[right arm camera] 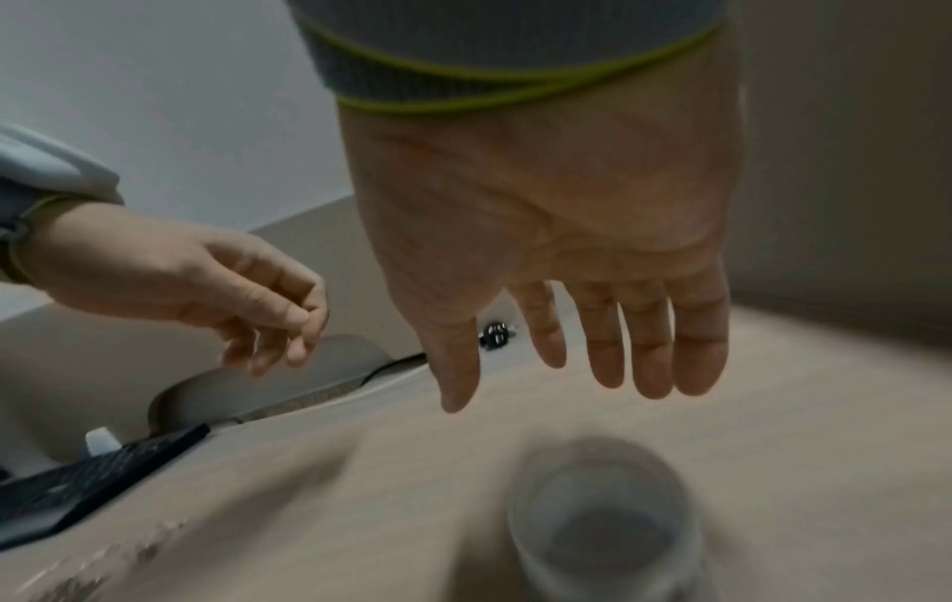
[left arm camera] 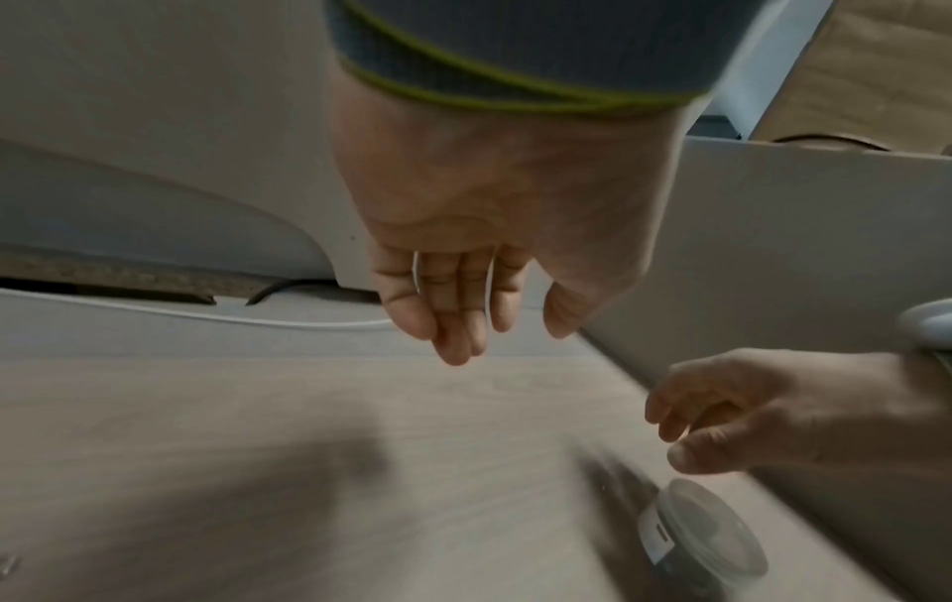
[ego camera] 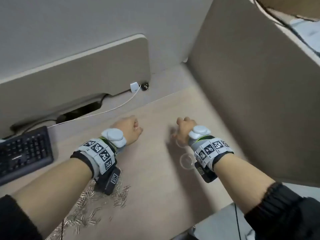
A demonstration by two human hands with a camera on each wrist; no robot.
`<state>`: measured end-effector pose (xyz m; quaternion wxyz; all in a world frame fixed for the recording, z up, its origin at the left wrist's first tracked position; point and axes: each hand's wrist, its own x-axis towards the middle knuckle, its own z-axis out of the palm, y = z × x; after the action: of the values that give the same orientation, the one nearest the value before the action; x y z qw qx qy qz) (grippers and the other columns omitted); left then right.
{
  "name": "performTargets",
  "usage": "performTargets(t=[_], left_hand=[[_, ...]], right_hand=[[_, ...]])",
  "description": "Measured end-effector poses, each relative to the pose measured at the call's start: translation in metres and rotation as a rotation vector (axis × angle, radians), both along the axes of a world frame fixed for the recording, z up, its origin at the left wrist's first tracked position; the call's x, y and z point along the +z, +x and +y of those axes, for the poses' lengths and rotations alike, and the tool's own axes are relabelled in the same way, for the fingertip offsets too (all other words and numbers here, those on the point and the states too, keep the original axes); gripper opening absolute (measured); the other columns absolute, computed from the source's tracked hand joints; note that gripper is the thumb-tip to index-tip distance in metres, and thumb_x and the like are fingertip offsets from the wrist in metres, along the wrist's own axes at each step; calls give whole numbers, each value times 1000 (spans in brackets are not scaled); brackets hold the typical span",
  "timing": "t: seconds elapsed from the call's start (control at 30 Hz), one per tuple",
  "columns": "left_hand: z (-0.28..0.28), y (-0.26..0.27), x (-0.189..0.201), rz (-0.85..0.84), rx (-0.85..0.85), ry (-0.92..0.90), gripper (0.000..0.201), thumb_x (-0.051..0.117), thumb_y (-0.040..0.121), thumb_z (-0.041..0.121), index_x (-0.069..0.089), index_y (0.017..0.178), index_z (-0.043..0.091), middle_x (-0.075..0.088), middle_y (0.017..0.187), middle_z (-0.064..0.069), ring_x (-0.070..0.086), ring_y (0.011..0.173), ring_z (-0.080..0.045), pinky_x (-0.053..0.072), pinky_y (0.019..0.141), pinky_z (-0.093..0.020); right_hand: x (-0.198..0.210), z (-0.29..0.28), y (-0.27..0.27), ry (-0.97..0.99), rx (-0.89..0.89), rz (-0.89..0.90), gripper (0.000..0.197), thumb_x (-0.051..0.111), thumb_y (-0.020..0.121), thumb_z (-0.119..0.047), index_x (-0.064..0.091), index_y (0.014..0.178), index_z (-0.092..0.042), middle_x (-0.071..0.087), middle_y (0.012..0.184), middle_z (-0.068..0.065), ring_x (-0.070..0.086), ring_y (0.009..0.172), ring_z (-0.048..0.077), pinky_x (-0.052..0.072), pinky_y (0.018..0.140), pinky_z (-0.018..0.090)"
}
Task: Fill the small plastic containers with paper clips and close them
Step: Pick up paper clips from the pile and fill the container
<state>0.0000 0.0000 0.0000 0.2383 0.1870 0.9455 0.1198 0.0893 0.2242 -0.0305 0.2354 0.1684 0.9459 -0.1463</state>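
Two small clear round containers stand on the desk by my right wrist in the head view, one (ego camera: 186, 161) just left of the wrist strap, the other (ego camera: 180, 143) blurred under the hand. The left wrist view shows a lidded container (left arm camera: 705, 533); a blurred container (right arm camera: 602, 521) sits below my palm in the right wrist view. A pile of silver paper clips (ego camera: 97, 203) lies under my left forearm. My left hand (ego camera: 136, 129) (left arm camera: 507, 342) hovers above the desk, fingers relaxed and empty. My right hand (ego camera: 180, 125) (right arm camera: 536, 391) hangs over the containers with straight fingers, holding nothing.
A black keyboard (ego camera: 24, 153) lies at the left edge. A white cable (ego camera: 103, 110) runs along the back of the desk (ego camera: 152, 170). A beige partition (ego camera: 251, 101) walls the right side. The desk's front edge cuts across the lower right.
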Motion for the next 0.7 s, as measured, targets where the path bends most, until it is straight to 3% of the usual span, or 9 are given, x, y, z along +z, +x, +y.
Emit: performTargets(t=[0.2,0.33,0.4,0.47,0.57,0.7], left_hand=[[7,5,-25,-127,-14,-82,22,57,89,47,51,92,25,63,89,1,60,83,-26,53,80,-38],[1,4,-28,-138,-32,-72,23,57,89,48,50,93,26,64,88,2,61,83,-25,53,80,-39],[-1,6,-25,-131,-35,-45,24,58,90,45,50,98,24,64,87,4,61,84,-24,52,80,-37],[-10,12,-19,-138,-45,1,29,61,89,43,49,106,22,63,85,8,62,86,-23,51,80,-36],[-19,22,-12,-160,-72,44,45,67,86,42,46,119,21,61,87,12,62,86,-21,50,80,-37],[-49,39,7,-145,-107,100,73,74,78,46,37,138,24,57,118,7,58,105,-21,46,89,-35]], right_hand=[[-26,-1,4,4,27,-186,45,63,84,-40,46,119,-17,50,115,9,56,106,33,50,85,43],[-26,-7,5,12,-25,-136,27,54,85,-24,47,110,-17,46,99,5,59,100,32,44,73,37],[-19,-11,4,-28,-68,-71,24,48,88,-28,47,109,-16,45,98,6,60,96,34,44,74,36],[-4,-23,4,-87,-98,-28,34,49,89,-39,48,110,-13,54,105,9,61,92,34,49,77,38],[20,-40,0,-181,-142,-7,50,61,82,-48,50,112,-11,59,105,10,60,89,33,51,76,37],[52,-90,-3,-326,-148,29,60,66,72,-60,56,113,-17,64,103,6,66,87,31,56,77,40]])
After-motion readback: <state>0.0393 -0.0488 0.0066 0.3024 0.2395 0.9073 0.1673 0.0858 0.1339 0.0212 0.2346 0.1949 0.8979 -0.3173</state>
